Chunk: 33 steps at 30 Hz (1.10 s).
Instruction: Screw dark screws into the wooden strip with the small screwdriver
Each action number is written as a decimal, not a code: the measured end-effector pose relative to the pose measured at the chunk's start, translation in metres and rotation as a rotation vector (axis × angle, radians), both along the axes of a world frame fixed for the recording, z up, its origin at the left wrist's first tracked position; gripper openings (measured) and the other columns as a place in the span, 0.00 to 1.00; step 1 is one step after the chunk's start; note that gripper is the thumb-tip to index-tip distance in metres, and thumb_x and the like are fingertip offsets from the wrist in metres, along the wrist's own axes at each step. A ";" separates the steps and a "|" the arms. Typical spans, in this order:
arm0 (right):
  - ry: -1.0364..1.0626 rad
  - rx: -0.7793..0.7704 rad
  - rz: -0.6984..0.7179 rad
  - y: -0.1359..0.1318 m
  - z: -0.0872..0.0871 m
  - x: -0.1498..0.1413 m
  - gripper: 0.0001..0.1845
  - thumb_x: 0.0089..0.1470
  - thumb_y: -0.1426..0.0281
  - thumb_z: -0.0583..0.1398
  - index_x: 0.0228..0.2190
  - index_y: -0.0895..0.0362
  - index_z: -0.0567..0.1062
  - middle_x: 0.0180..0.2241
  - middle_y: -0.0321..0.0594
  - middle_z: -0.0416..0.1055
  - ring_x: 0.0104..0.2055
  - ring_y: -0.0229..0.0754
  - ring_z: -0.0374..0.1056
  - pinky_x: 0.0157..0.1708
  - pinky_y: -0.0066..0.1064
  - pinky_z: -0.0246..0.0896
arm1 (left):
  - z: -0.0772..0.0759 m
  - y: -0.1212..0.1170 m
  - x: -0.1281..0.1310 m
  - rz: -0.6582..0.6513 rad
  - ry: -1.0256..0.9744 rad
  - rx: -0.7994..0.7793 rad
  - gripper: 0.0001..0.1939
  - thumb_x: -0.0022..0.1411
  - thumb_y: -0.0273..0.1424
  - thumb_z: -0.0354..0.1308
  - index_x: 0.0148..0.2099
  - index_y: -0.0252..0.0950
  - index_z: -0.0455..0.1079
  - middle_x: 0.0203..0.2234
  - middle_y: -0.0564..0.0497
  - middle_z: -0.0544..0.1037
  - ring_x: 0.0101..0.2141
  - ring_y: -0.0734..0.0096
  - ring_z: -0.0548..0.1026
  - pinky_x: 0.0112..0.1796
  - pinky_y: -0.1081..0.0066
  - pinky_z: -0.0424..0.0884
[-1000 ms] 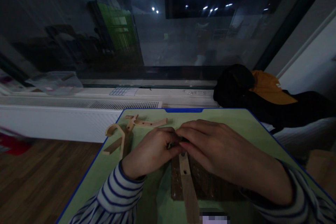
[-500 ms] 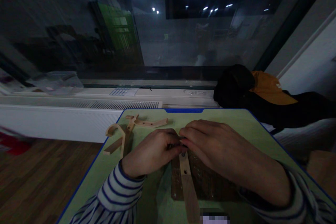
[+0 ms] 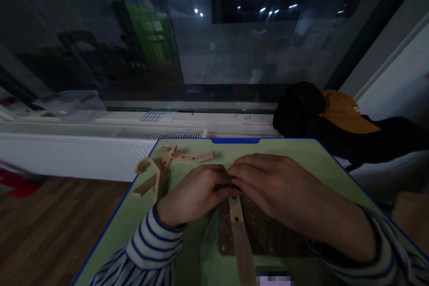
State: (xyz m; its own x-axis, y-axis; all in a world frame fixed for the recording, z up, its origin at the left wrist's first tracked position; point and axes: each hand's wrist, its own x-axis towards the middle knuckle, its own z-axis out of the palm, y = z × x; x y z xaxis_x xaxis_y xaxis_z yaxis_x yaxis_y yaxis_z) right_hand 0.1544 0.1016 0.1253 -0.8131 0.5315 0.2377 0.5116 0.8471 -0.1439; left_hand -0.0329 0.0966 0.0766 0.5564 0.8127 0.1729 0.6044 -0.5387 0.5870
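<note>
My left hand (image 3: 194, 194) and my right hand (image 3: 278, 190) meet over the far end of a light wooden strip (image 3: 239, 237) with holes. The strip lies on a dark brown perforated board (image 3: 264, 232) on the green mat (image 3: 295, 152). Both hands have fingers curled into a pinch at the strip's top end, around something small that I cannot make out. Striped sleeves cover both forearms.
Several loose wooden pieces lie at the mat's far left: a curved hook piece (image 3: 149, 167), a drilled bar (image 3: 189, 156) and a darker slat (image 3: 162, 181). A black bag with an orange cap (image 3: 345, 111) sits at the right. A white radiator (image 3: 83, 147) runs under the dark window.
Nearly nothing has moved; the fingertips of both hands shift slightly at the strip's end, and the right hand sits a little lower.
</note>
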 end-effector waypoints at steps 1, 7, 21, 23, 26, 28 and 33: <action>0.000 0.004 -0.001 0.000 0.000 0.000 0.08 0.54 0.75 0.57 0.38 0.58 0.71 0.38 0.40 0.71 0.39 0.42 0.67 0.40 0.36 0.64 | 0.000 0.000 0.000 -0.011 -0.001 -0.012 0.08 0.60 0.31 0.55 0.39 0.39 0.75 0.33 0.50 0.77 0.35 0.68 0.74 0.41 0.68 0.68; 0.003 0.036 -0.009 0.001 -0.002 -0.002 0.07 0.55 0.74 0.56 0.38 0.57 0.71 0.37 0.40 0.71 0.38 0.42 0.68 0.38 0.37 0.64 | 0.000 0.001 0.000 -0.025 -0.015 -0.055 0.10 0.62 0.30 0.53 0.42 0.39 0.74 0.35 0.50 0.77 0.37 0.68 0.74 0.40 0.68 0.69; 0.029 0.045 0.020 -0.001 0.000 0.000 0.13 0.55 0.73 0.57 0.43 0.58 0.71 0.41 0.42 0.72 0.41 0.43 0.68 0.41 0.38 0.64 | -0.001 0.002 -0.001 0.056 -0.026 0.008 0.08 0.59 0.32 0.57 0.33 0.35 0.75 0.28 0.51 0.75 0.31 0.70 0.73 0.39 0.68 0.69; 0.024 0.038 0.034 0.000 0.000 0.001 0.13 0.54 0.74 0.57 0.43 0.58 0.71 0.42 0.42 0.72 0.41 0.42 0.68 0.42 0.38 0.64 | -0.002 0.002 -0.002 0.044 -0.029 0.002 0.08 0.59 0.33 0.57 0.34 0.36 0.75 0.28 0.50 0.76 0.32 0.69 0.73 0.38 0.69 0.69; 0.008 0.018 0.030 0.001 -0.001 0.001 0.11 0.55 0.75 0.57 0.42 0.58 0.71 0.41 0.42 0.72 0.41 0.42 0.68 0.41 0.37 0.64 | -0.003 0.002 -0.002 0.015 -0.034 -0.020 0.08 0.60 0.33 0.56 0.36 0.37 0.75 0.31 0.50 0.76 0.33 0.69 0.74 0.37 0.70 0.68; -0.003 0.006 0.023 0.001 -0.001 0.001 0.09 0.55 0.75 0.57 0.40 0.58 0.71 0.40 0.41 0.72 0.40 0.42 0.68 0.41 0.37 0.63 | -0.003 0.002 -0.002 -0.001 -0.035 -0.043 0.09 0.61 0.33 0.55 0.37 0.37 0.75 0.32 0.50 0.77 0.34 0.69 0.74 0.38 0.71 0.68; -0.025 0.007 -0.005 0.001 -0.001 0.000 0.06 0.57 0.73 0.55 0.38 0.57 0.71 0.37 0.39 0.71 0.38 0.42 0.68 0.39 0.37 0.64 | -0.003 0.002 -0.002 -0.024 -0.044 -0.068 0.09 0.61 0.31 0.54 0.39 0.38 0.75 0.33 0.50 0.77 0.36 0.68 0.74 0.39 0.70 0.68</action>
State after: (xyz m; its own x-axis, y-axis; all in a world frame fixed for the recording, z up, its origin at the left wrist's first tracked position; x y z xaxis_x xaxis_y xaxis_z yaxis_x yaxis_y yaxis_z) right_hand 0.1547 0.1028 0.1244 -0.8160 0.5342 0.2208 0.5194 0.8453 -0.1254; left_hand -0.0349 0.0983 0.0739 0.5694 0.8096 0.1425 0.5646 -0.5112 0.6480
